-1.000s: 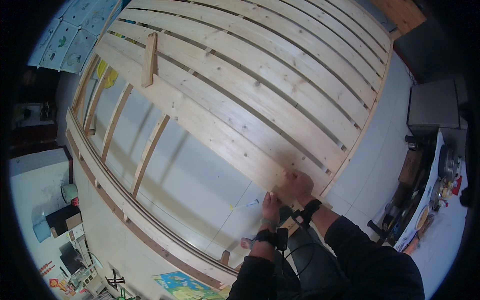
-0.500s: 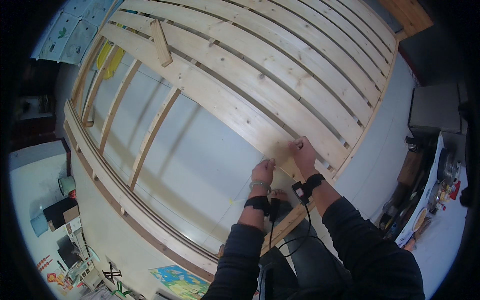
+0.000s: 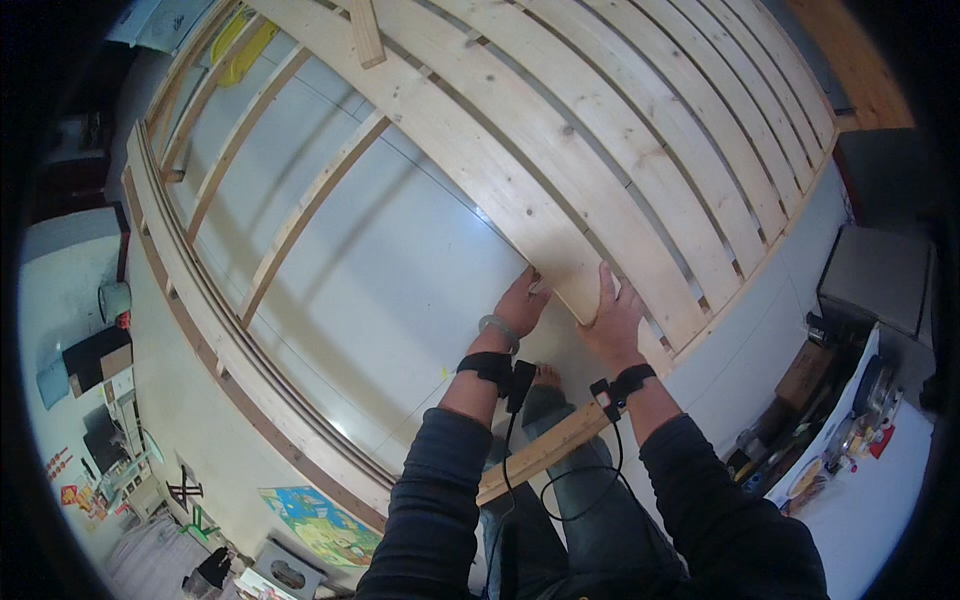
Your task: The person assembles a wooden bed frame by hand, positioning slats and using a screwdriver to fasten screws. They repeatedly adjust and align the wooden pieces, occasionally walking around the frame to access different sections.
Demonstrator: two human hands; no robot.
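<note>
A pale wooden slat is the last in a row on a bed frame, and its near end lies between my hands. My left hand is at its left edge, fingers curled against the wood and partly hidden beneath it. My right hand grips the end corner, with fingers over the top and thumb at the end edge. Close beside it runs the neighbouring slat, with a narrow gap between them. Both wrists wear black straps with cables.
A short wooden block rests across the far slats. Bare crosspieces span the frame's left part toward the long side rail. The near rail crosses over my legs. At right stands a white table holding dishes.
My hands have gone from loosely closed above the slat's end to holding its edge and corner. The right fingers have spread over the wood. The whole view has shifted.
</note>
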